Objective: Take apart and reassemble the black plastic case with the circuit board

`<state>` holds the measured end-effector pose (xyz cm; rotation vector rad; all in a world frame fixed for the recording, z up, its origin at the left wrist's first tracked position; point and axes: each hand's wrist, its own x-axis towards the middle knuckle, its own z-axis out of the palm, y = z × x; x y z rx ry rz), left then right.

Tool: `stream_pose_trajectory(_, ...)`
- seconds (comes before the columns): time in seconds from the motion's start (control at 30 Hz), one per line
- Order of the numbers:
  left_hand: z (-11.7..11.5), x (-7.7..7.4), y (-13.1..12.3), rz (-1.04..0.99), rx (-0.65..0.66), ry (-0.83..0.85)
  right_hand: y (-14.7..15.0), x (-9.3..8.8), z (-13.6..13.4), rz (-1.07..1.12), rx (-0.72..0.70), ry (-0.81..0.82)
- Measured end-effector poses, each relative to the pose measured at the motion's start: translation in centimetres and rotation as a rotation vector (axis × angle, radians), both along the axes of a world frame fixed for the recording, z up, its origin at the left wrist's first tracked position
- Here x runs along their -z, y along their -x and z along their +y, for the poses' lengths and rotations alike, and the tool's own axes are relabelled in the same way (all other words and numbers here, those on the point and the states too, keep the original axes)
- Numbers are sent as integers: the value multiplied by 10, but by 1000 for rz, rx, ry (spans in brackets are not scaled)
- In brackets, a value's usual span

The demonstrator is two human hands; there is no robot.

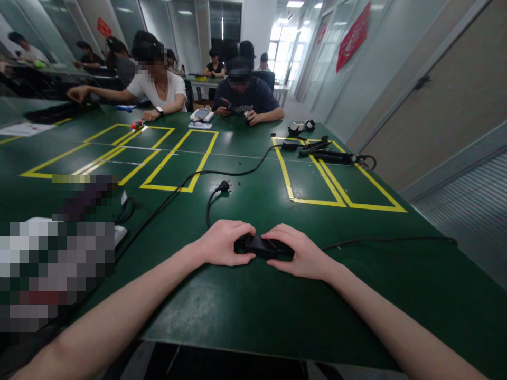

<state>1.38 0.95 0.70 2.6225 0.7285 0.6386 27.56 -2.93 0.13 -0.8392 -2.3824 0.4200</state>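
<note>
A black power adapter [260, 246] lies across the middle of the near table, held at both ends. My left hand [225, 243] grips its left end between thumb and fingers. Around the right end my right hand [299, 250] is closed in the same way. Beyond my left hand a black cord rises to a plug [225, 186] with its prongs showing. A thin black cable [380, 240] runs from behind my right hand toward the table's right edge. My fingers hide both ends of the adapter, so the cord joints cannot be seen.
The green table [190, 316] bears yellow tape outlines [317, 202]. A long black cable [206, 171] crosses it to a small black box [291, 145]. Black tools [336, 157] lie at the far right. Two people sit across; a blurred-out patch [59, 258] covers the left.
</note>
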Motion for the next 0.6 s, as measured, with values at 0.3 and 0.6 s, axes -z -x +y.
stream_pose_trajectory(0.3,2,-8,0,84,-17,9,9,4,4,-151,50,-128)
stream_pose_trajectory(0.6,0,-3,-9,207,-78,-89,11,8,9,-178,56,-51)
